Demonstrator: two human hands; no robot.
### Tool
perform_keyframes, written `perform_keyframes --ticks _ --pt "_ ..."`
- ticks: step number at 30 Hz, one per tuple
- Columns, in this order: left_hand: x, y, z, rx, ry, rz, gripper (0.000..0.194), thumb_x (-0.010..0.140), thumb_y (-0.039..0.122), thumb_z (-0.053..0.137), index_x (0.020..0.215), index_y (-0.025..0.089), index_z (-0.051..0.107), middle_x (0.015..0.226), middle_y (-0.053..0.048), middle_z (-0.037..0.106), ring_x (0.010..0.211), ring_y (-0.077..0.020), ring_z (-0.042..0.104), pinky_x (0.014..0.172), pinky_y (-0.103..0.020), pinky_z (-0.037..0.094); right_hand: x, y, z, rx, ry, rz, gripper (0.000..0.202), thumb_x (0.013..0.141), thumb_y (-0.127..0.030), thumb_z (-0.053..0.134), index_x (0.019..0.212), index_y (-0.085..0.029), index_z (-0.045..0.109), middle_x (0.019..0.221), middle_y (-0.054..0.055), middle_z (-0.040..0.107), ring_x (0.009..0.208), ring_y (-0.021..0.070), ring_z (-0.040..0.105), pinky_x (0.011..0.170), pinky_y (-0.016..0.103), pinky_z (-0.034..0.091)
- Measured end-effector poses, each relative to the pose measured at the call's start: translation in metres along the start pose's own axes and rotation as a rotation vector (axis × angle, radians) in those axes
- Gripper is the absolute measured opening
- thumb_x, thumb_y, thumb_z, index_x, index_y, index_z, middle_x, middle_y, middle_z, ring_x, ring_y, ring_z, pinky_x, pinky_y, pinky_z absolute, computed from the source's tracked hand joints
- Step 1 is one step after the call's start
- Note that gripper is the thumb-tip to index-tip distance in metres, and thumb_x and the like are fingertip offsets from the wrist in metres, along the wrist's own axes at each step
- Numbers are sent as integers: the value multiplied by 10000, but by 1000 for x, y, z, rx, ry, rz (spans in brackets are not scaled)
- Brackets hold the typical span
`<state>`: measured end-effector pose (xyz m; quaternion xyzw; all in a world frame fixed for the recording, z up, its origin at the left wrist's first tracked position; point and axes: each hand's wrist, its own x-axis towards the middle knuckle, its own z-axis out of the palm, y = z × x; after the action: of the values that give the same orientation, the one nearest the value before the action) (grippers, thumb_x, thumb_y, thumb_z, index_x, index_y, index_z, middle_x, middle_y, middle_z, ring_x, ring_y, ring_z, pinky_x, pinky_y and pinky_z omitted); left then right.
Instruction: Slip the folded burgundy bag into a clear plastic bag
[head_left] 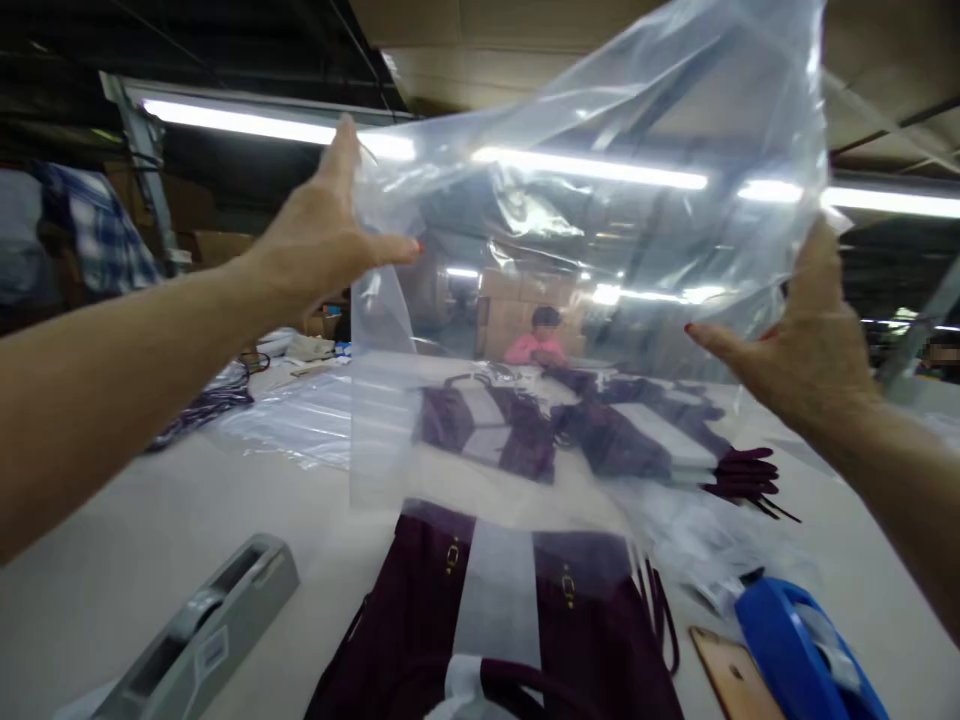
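A large clear plastic bag [600, 250] is spread upright in the air before me, its top rising toward the upper right. At its left edge is my left hand [326, 225], thumb stretched away from the raised fingers. My right hand [814, 340] meets the right edge with its thumb also apart; some of its fingers are hidden. Whether fingers pinch the film cannot be made out. Below the bag lies a dark maroon handbag [600, 620] with gold-coloured fittings, a white sheet [499, 590] down its middle and a wrapped handle.
A grey tape dispenser [217, 620] stands at left, a blue one [806, 650] at right beside a phone [731, 670]. More maroon bags [487, 430] lie farther back on the white table [300, 510]. Plastic sleeves [300, 415] lie left. Someone in pink [536, 350] sits beyond.
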<state>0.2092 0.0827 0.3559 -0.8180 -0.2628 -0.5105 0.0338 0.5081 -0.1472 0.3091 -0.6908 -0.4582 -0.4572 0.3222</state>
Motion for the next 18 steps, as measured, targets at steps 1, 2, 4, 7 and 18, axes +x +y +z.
perform_keyframes --ticks 1,2,4,7,18 --pt "-2 -5 15 22 -51 -43 1082 709 292 762 1455 62 12 1506 -177 248 1362 -286 291 1120 -427 276 -2 5 17 -58 -41 -25 1015 774 -483 674 1461 -74 48 1477 267 260 1345 375 310 1022 552 371" --pt "-5 -10 31 60 -101 -70 1120 689 288 785 1455 53 3 1519 -196 203 1385 -294 237 1142 -418 228 -6 9 35 -106 -82 -45 1015 769 -441 683 1454 -39 50 1482 281 237 1366 376 263 1056 543 330" --pt "-12 -25 69 177 -198 -66 1152 687 342 790 1453 35 -13 1522 -241 142 1402 -339 163 1150 -451 188 -17 18 73 -178 -182 -58 986 750 -366 703 1433 21 106 1473 303 242 1366 384 255 1076 518 301" --pt "-25 -55 128 378 -326 -37 1204 666 399 794 1454 51 -47 1502 -281 157 1396 -399 132 1117 -525 206 -39 32 128 -272 -348 -44 867 773 -309 666 1392 79 200 1417 332 329 1341 387 297 1071 514 286" --pt "-57 -117 302 566 -594 -10 1103 736 315 718 1462 130 -91 1508 -246 187 1416 -372 91 1089 -573 192 -79 72 275 -412 -585 75 611 895 -273 487 1383 43 300 1460 285 290 1397 350 157 1061 531 205"
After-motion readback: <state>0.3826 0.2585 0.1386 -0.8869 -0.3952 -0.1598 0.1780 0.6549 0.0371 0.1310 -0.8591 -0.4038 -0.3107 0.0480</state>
